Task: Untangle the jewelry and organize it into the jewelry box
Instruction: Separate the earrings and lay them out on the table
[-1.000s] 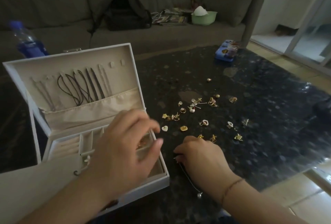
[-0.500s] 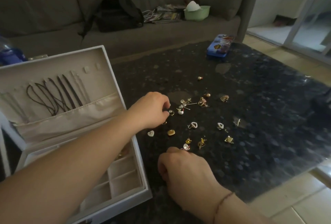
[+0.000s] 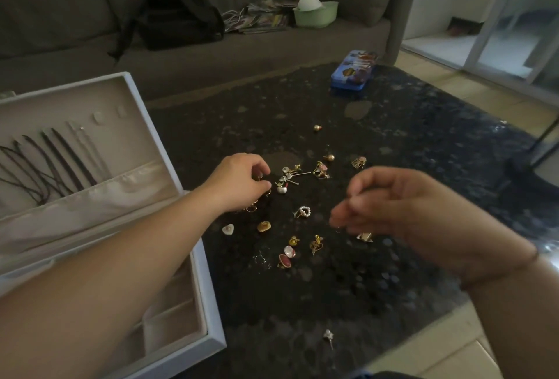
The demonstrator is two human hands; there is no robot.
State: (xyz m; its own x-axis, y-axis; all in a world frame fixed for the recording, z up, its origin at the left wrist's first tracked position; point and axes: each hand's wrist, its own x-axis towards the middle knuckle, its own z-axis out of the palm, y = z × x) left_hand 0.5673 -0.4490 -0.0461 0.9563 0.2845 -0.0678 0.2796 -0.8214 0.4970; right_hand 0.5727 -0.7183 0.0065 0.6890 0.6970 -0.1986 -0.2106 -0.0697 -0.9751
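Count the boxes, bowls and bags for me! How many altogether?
Boxes: 2, the white jewelry box and the blue tin
Bowls: 1, the green bowl
Bags: 1, the black backpack
Total: 4

Glossy speckled stone table (image 3: 393, 142); matt cloth-lined jewelry box (image 3: 208, 312); shiny gold-toned metal earrings (image 3: 317, 169).

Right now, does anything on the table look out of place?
Yes: one pearl stud earring lies alone near the table's front edge, well apart from the main scatter of jewelry pieces, where it could be overlooked.
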